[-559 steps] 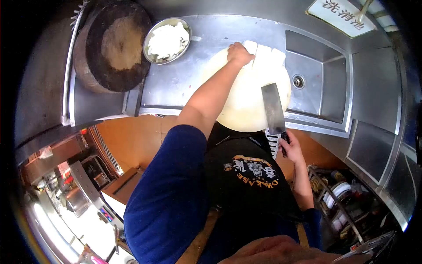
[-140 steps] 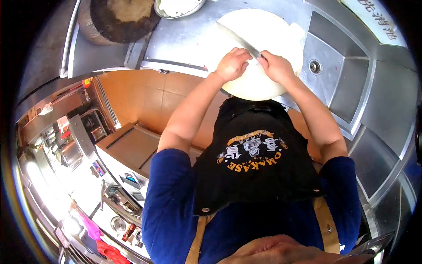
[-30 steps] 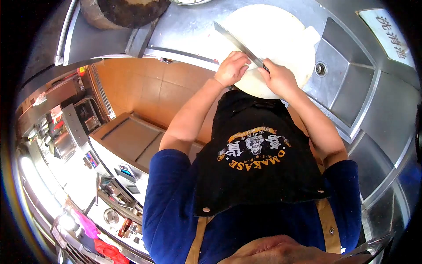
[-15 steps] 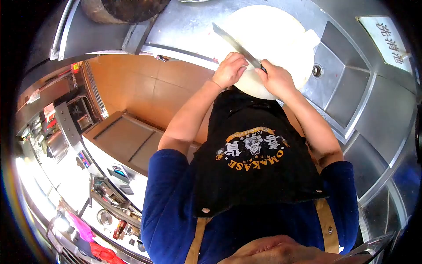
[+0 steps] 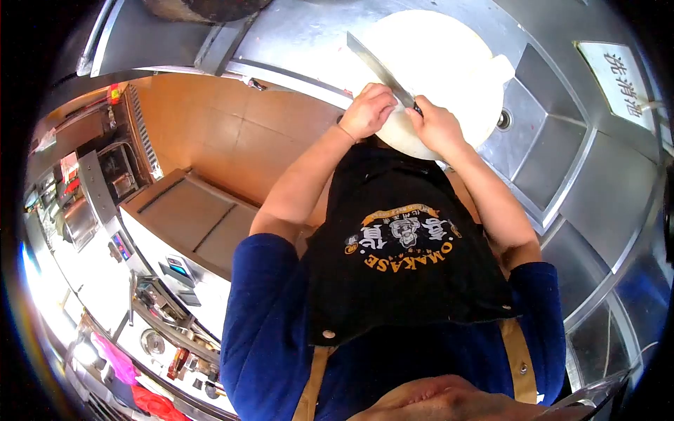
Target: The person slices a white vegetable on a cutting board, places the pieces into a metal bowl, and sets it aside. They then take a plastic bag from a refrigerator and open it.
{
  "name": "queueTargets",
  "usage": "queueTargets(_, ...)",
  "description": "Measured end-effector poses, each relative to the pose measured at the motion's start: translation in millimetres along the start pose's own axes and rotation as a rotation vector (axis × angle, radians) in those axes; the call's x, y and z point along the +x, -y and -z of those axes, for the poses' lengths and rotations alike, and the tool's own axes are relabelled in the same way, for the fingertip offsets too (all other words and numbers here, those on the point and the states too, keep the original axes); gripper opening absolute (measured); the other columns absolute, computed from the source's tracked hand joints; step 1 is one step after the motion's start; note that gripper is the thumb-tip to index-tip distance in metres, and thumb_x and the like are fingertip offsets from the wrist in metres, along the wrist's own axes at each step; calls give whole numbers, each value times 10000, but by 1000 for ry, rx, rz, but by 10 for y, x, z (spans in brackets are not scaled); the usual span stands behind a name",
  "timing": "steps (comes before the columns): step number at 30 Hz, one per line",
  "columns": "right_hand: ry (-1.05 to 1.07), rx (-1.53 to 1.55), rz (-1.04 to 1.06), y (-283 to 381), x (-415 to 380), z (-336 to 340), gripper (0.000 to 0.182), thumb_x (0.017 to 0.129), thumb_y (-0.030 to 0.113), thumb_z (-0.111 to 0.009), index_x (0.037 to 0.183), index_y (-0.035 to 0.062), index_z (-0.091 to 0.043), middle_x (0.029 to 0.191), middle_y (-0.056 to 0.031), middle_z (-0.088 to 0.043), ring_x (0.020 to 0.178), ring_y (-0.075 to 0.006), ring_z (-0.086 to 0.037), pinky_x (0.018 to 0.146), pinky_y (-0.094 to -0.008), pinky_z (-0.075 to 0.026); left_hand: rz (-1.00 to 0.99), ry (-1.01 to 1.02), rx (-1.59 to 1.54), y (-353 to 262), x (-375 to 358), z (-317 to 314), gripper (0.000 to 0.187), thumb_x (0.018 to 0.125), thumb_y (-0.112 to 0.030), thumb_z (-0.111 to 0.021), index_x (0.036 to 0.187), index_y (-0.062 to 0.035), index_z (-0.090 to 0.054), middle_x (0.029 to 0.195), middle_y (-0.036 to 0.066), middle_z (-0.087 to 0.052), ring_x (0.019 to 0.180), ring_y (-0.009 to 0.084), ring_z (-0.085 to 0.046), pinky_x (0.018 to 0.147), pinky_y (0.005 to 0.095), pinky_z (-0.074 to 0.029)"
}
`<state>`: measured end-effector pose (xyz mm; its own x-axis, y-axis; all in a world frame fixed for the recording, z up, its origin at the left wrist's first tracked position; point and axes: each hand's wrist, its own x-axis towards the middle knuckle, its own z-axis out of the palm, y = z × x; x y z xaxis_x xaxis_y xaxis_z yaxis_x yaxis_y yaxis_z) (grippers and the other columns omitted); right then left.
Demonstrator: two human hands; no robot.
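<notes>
A knife [image 5: 379, 69] with a long, broad blade lies over a round white board [image 5: 449, 56], its tip pointing to the upper left. My right hand [image 5: 437, 128] is wrapped round its dark handle at the board's near part. Close by on the left, my left hand [image 5: 369, 111] has its fingers curled together beside the blade, over the board's left edge. Whatever those fingers hold, if anything, is too small and overexposed to make out.
The board rests on a steel counter [image 5: 295, 35]. To its right is a steel sink [image 5: 530, 130] with a drain. A large dark pot [image 5: 203, 8] stands at the upper left. A sign [image 5: 618, 81] is on the right.
The view has shifted slightly. The knife tip has moved a little to the right, and both hands keep almost the same pose.
</notes>
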<state>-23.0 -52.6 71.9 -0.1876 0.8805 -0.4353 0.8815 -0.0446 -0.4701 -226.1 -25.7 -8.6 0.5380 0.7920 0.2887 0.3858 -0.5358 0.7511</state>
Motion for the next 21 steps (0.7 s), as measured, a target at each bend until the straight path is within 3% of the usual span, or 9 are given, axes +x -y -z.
queueTargets(14, -30, 12, 21, -1, -56, -141, 320, 991, 368, -538, 1085, 63, -564, 861, -208, -692, 827, -419, -673, 715, -519, -521, -10, -37, 39, 35, -83, -32, 170, 779, 5, -698, 941, -36, -665, 1037, 115, -616, 1025, 325, -576, 883, 397, -501)
queueTargets(19, -3, 17, 26, 166, -152, 127, 310, 987, 345, -551, 1079, 49, -559, 867, -202, -686, 807, -416, -668, 703, -525, -517, -26, -30, 56, 51, -76, 2, 163, 787, 7, -710, 941, -30, -673, 1041, 121, -625, 1031, 326, -591, 882, 396, -510)
queueTargets(21, -41, 21, 52, 46, -75, -131, 318, 989, 352, -548, 1080, 47, -559, 864, -204, -686, 807, -418, -668, 702, -525, -517, -8, -52, 64, 28, -101, 4, 152, 789, 9, -710, 930, -31, -669, 1037, 119, -630, 1016, 322, -599, 874, 393, -514)
